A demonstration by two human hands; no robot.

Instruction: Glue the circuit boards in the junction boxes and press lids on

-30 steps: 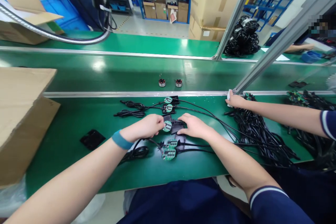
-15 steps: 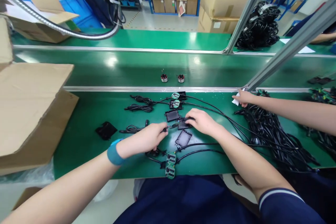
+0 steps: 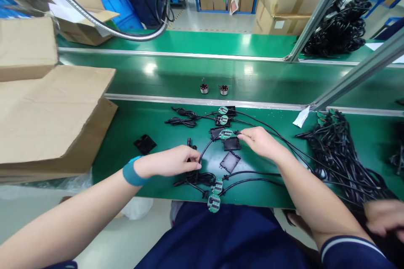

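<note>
My right hand (image 3: 259, 142) pinches the black cable end beside a small green circuit board (image 3: 226, 134). The board hangs over black plastic housing halves, one of them a black shell (image 3: 232, 144). My left hand (image 3: 181, 160) is closed round the black cable (image 3: 205, 149) that curves down from the board's left side. Below lies an open housing half (image 3: 230, 162), its inside facing up. Two more wired boards (image 3: 213, 203) rest at the near table edge. Farther back, two boards (image 3: 223, 119) sit on black housings with cables running off both ways.
A large cardboard box (image 3: 104, 134) stands at left, near a black plastic piece (image 3: 145, 144). Cable bundles (image 3: 344, 155) cover the right side, by a white paper slip (image 3: 302, 117) and a metal post (image 3: 356, 71). Another person's hand (image 3: 383, 217) is blurred at lower right.
The circuit board now shows lifted between my hands, its cable stretched to my left hand. My right hand has shifted to its right end. The other person's hand has left the paper slip.
</note>
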